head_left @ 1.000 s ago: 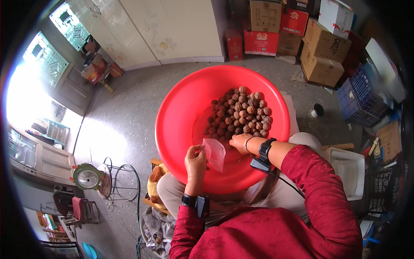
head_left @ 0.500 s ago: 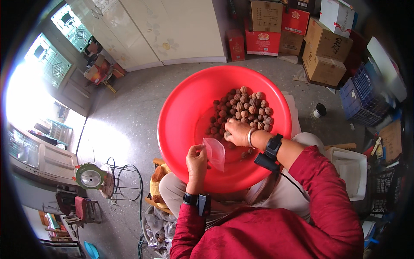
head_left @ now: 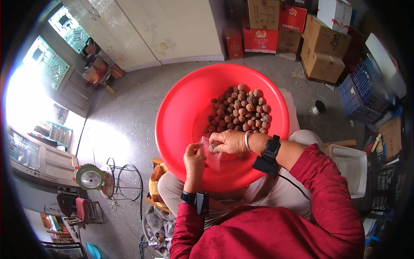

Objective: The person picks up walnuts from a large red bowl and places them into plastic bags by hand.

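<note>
A big red basin (head_left: 181, 103) rests at my lap, with a heap of brown walnuts (head_left: 241, 111) on its far right side. Over the near part of the basin, my left hand (head_left: 195, 166) pinches the edge of a small clear plastic bag (head_left: 213, 162). My right hand (head_left: 232, 141) is closed on a walnut (head_left: 212, 148) right at the top of the bag. Its fingertips touch or nearly touch the bag; the bag's contents are hard to make out.
Filled clear plastic bags (head_left: 158, 226) lie in a container by my left leg. A white tub (head_left: 351, 168) stands at my right. Cardboard boxes (head_left: 323, 56) and a blue crate (head_left: 362, 93) are at the far right. A round green-rimmed heater (head_left: 90, 179) and cables lie left.
My right hand has moved left from the walnut heap to the bag, carrying a walnut. My left hand stays nearly in place, still pinching the bag.
</note>
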`<state>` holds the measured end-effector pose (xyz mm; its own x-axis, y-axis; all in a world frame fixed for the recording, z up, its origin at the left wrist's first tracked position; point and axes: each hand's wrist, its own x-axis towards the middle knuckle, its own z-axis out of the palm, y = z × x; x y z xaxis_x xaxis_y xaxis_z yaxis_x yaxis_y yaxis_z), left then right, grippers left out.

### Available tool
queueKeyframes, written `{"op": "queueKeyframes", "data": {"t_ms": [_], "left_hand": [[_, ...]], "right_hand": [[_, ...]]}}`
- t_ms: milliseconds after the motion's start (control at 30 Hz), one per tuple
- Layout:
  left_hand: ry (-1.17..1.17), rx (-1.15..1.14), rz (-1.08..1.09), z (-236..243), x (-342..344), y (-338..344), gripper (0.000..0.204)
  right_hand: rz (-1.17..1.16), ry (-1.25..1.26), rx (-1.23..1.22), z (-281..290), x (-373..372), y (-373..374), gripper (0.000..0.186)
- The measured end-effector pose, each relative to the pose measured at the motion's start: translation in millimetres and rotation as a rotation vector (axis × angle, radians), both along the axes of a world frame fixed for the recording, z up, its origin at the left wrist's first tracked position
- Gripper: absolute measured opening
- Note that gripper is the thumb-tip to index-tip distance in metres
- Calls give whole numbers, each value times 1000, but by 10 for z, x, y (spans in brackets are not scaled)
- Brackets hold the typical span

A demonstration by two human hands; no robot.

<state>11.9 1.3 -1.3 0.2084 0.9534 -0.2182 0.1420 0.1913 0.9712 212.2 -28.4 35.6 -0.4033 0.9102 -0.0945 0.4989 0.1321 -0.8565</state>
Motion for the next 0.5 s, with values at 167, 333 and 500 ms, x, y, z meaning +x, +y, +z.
{"op": "queueKeyframes", "data": {"t_ms": [167, 333, 500], "left_hand": [[0, 37, -1, -4, 17, -7, 15], [-18, 50, -3, -2, 5, -2, 13], [-42, 28, 2, 9, -3, 5, 10]], "right_hand": [[-54, -124, 80, -82, -28, 37, 31], [-140, -65, 105, -58, 15, 80, 29], [-279, -100, 118, -63, 110, 124, 25]]}}
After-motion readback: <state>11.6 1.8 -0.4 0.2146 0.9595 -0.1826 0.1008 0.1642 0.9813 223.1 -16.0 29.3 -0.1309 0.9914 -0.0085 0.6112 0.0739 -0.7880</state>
